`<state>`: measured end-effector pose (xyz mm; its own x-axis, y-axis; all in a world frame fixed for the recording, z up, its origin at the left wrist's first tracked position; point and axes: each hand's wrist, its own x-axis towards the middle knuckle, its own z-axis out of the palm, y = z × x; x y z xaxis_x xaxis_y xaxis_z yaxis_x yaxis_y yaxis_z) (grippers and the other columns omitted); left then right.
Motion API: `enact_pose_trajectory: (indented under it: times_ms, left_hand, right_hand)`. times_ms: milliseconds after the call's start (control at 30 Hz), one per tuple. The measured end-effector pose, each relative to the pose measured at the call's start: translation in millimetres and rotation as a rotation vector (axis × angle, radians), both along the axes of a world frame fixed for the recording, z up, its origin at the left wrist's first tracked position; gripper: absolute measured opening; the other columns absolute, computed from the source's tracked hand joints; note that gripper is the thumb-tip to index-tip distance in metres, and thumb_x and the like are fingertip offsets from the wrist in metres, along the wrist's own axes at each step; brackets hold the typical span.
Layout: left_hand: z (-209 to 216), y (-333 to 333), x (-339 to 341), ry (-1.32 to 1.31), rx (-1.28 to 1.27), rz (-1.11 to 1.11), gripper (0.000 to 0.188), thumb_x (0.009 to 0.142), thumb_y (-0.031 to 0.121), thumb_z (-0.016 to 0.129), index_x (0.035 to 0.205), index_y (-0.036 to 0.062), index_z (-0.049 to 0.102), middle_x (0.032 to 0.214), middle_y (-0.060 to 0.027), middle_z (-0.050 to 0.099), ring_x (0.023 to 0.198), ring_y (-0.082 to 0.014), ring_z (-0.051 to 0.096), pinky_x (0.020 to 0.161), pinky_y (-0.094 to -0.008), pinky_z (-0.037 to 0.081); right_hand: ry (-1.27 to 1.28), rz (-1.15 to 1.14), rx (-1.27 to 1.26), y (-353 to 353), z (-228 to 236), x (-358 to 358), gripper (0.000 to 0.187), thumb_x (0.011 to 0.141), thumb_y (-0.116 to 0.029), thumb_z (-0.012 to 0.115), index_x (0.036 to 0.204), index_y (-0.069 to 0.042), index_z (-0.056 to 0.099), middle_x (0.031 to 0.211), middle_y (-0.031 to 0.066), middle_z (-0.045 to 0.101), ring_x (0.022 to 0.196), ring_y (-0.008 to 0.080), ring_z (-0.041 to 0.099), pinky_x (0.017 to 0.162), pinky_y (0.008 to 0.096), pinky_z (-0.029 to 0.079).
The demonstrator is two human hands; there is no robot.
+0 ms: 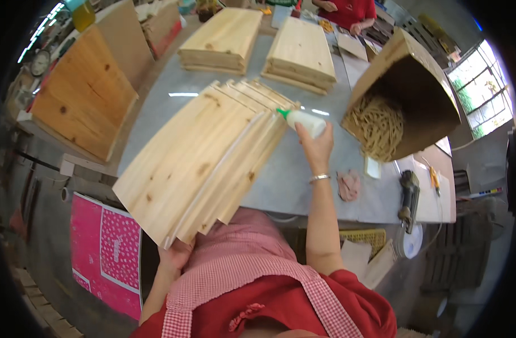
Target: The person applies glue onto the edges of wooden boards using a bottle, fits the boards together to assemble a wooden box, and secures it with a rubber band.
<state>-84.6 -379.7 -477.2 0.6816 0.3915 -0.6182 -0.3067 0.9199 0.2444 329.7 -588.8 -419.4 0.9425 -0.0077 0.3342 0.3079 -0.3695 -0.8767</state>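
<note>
My right hand is wrapped round a white squeeze bottle with a green nozzle, tilted so the tip is at the far right corner of a stack of pale wooden boards. The boards are fanned out like steps, and a white line runs along the right edge of the upper one. At the near end of that stack, my left hand grips the boards from below, its fingertips partly hidden. The stack slants from the table's middle toward my lap.
On the grey table stand two more board stacks. A cardboard box of wooden strips, a pink cloth and a black-and-grey power tool are at the right. Large panels lean at the left. Across the table is another person.
</note>
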Motion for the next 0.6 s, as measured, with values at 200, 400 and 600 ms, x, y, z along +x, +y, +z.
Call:
enact_pose_trajectory:
  times_ms: [200, 400, 600]
  left_hand:
    - [7.9, -5.0, 12.5, 0.041, 0.041, -0.076, 0.050, 0.093, 0.047, 0.053, 0.132, 0.0161, 0.053, 0.132, -0.0067, 0.058, 0.118, -0.0282, 0.057, 0.094, -0.0446, 0.048]
    - [5.0, -8.5, -2.1, 0.069, 0.017, -0.019, 0.051, 0.092, 0.045, 0.054, 0.131, 0.0109, 0.054, 0.132, -0.0089, 0.058, 0.119, -0.0305, 0.056, 0.099, -0.0467, 0.046]
    - [-3.1, -6.1, 4.2, 0.025, 0.032, -0.035, 0.051, 0.092, 0.044, 0.056, 0.132, 0.0121, 0.053, 0.133, -0.0085, 0.057, 0.122, -0.0295, 0.054, 0.101, -0.0466, 0.044]
  right_hand:
    - [-0.188, -0.073, 0.051, -13.7, -46.4, 5.0, 0.039, 0.081, -0.018, 0.079, 0.098, 0.002, 0.049, 0.086, 0.0129, 0.065, 0.059, 0.0163, 0.066, 0.048, 0.0267, 0.054]
    - [0.075, 0.008, 0.336, -2.8, -15.5, -18.1, 0.044, 0.080, -0.018, 0.079, 0.106, 0.003, 0.050, 0.088, 0.0140, 0.066, 0.059, 0.0155, 0.066, 0.049, 0.0273, 0.052]
    - [0.198, 0.048, 0.506, -2.5, -7.3, -20.3, 0.046, 0.084, -0.021, 0.077, 0.109, 0.003, 0.046, 0.090, 0.0152, 0.065, 0.059, 0.0172, 0.066, 0.048, 0.0277, 0.054]
